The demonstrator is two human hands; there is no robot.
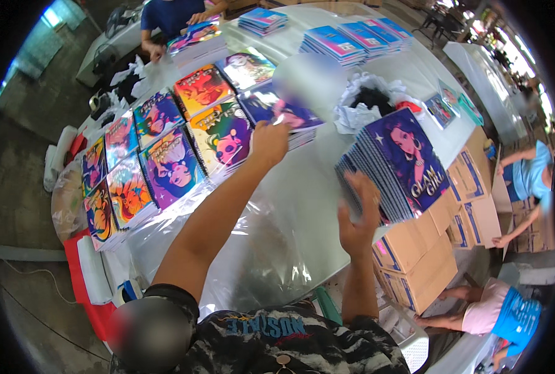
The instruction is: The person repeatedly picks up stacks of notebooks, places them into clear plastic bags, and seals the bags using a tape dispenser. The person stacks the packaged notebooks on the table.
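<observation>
Several stacks of spiral notebooks [171, 165] with colourful illustrated covers stand side by side in rows on the table, left of centre. My left hand [271, 144] reaches to the right end of the rows. Its fingers are closed at the near edge of a purple-covered notebook [262, 106] on top of a stack. My right hand [360, 215] is open, with fingers apart, beside a tall, tilted stack of spiral notebooks [408, 162] at the table's right side. The top cover there is dark purple with a drawn figure. Whether my palm presses on that stack is hard to tell.
Blue-and-pink stacks of books [333, 45] stand at the far side. Crumpled white wrapping [358, 100] lies behind the tilted stack. Clear plastic sheeting [240, 249] covers the near table. Cardboard boxes [414, 255] are piled at right. A person in blue [171, 19] works across the table.
</observation>
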